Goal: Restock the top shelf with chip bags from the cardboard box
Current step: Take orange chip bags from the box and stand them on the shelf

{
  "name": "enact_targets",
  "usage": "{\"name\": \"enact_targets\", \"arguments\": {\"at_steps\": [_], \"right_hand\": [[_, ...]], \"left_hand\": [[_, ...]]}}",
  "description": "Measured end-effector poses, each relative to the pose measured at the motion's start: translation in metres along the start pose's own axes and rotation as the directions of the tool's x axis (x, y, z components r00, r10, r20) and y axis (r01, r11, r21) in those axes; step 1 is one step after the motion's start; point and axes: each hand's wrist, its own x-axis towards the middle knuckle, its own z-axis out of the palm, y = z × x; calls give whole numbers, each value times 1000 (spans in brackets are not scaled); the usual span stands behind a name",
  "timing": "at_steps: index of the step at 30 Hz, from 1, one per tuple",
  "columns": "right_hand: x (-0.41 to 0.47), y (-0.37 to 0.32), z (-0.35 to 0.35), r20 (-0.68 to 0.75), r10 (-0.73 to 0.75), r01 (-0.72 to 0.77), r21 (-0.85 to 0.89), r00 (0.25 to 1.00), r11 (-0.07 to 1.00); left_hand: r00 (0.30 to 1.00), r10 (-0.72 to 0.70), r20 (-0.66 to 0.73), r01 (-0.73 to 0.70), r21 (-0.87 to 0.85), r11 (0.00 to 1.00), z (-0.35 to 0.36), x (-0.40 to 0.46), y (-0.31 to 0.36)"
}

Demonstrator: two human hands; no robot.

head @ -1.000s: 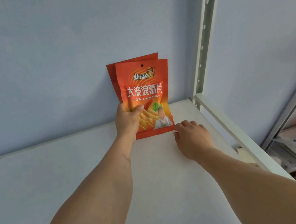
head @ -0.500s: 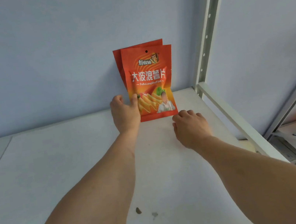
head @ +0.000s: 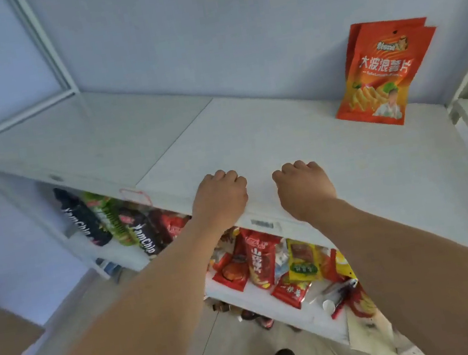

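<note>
Both hands, left hand and right hand, are hovering empty with fingers curled over the top shelf front edge. 2 orange chip bags are leaning upright against the back wall for display. Cardboard box is sitting low left.

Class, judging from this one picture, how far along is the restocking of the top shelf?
Done: two orange chip bags stand against the wall at the right of the top shelf. In hand: nothing; the left hand and right hand hold no bag. Left: most of the shelf is bare.
</note>
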Motion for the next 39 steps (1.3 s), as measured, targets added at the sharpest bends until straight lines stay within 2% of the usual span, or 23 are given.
{"name": "enact_targets", "arguments": {"at_steps": [7,11,16,21,26,30,33,36,39], "right_hand": [[-59,-156,-35,-10,-255,255,52,967,966],[-83,-247,-43,-43,-347,349,60,937,935],[-117,-390,-57,-32,-453,454,70,891,888],[-143,-514,-60,-13,-486,485,95,874,869],[-159,-640,-64,33,-578,571,122,815,812],[-144,-739,-56,50,-627,615,151,778,774],[-126,-815,-41,46,-654,633,204,755,746],[-110,-888,-19,57,-682,644,282,729,712],[-99,-954,3,87,-669,592,393,738,704]], "left_hand": [[968,-242,70,237,71,969,-35,-185,-69],[922,-364,132,354,94,931,-44,-283,-105],[862,-499,89,493,77,867,-40,-422,-173],[822,-553,136,551,55,833,-35,-532,-231],[759,-625,179,624,70,778,-22,-635,-303],[663,-714,222,723,57,689,0,-700,-371],[562,-787,255,807,40,589,25,-746,-422],[419,-864,278,903,-23,430,52,-789,-471],[236,-921,311,972,-97,216,85,-828,-515]]}}
